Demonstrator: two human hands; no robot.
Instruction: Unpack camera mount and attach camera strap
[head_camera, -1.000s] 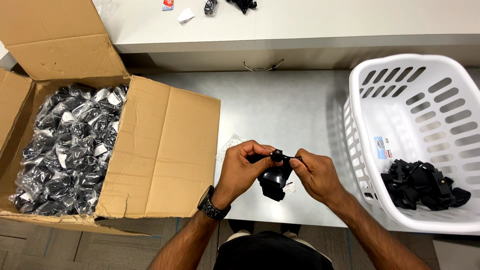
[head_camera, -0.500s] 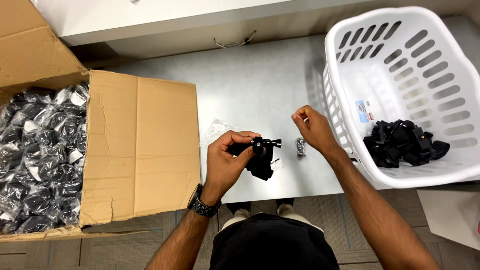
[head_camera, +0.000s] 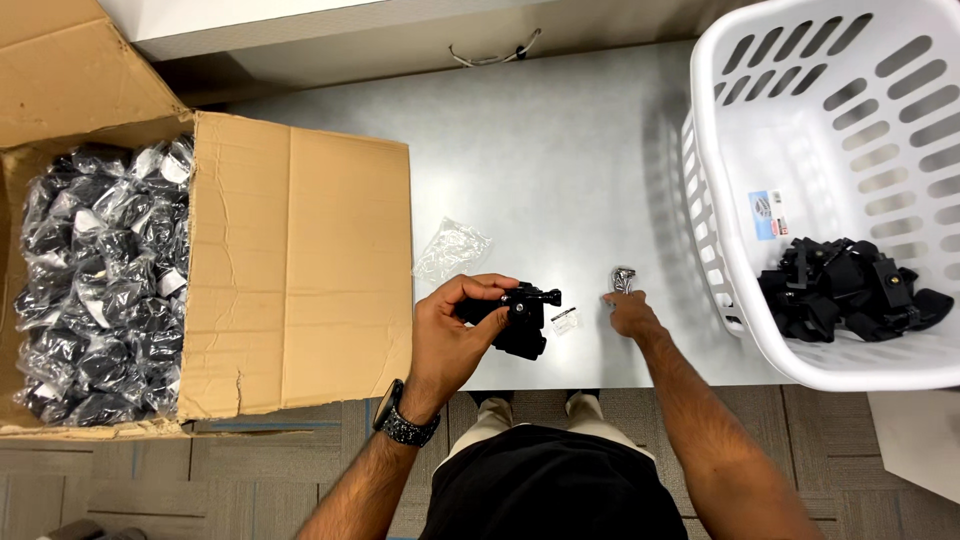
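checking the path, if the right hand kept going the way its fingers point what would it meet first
Most likely the small silvery piece on the grey table, just ahead of the right hand; contact is unclear. Beyond it, bare table.

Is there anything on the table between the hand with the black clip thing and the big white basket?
Yes. The left hand holds the black mount over the table's front edge. Toward the white laundry basket lie a small white tag, then the right hand touching a small crumpled clear bag. Past those, only bare grey table.
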